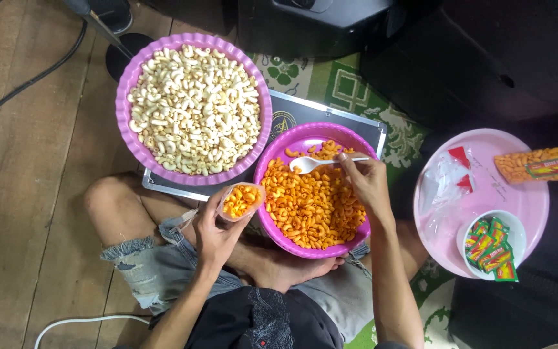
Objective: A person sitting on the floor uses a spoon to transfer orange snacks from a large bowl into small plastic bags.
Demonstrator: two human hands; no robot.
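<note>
We take the magenta bowl (272, 169) of orange macaroni snacks (311, 207) as our landmark; it rests across the seated person's lap, its near rim just above a bare foot (292, 265). Our right hand (364, 182) hangs over the bowl's right side, fingers pinched closed on the handle of a white plastic spoon (314, 164), whose scoop lies on the snacks near the bowl's far edge. Our left hand (217, 234) sits just left of the bowl, clamped around a small clear bag (240, 200) already partly filled with the same orange pieces; the bag's open mouth tilts toward the bowl and almost touches its rim. The two hands are apart, one on each side of the bowl. Up and to the left of the bowl, touching its rim, stands a larger purple scalloped basin (127, 84) heaped with pale, uncoloured macaroni puffs (195, 106). Both vessels rest partly on a dark flat case with a metal edge (330, 116). Well to the right of the bowl lies a round pink tray (518, 194) carrying loose clear bags with red corners (450, 178), a finished sealed packet of orange snacks (537, 165) at its far right edge, and a small white bowl (515, 226) of red-and-green sachets (489, 249). Left of everything, bare wooden floorboards (27, 194) run past the person's knee.
</note>
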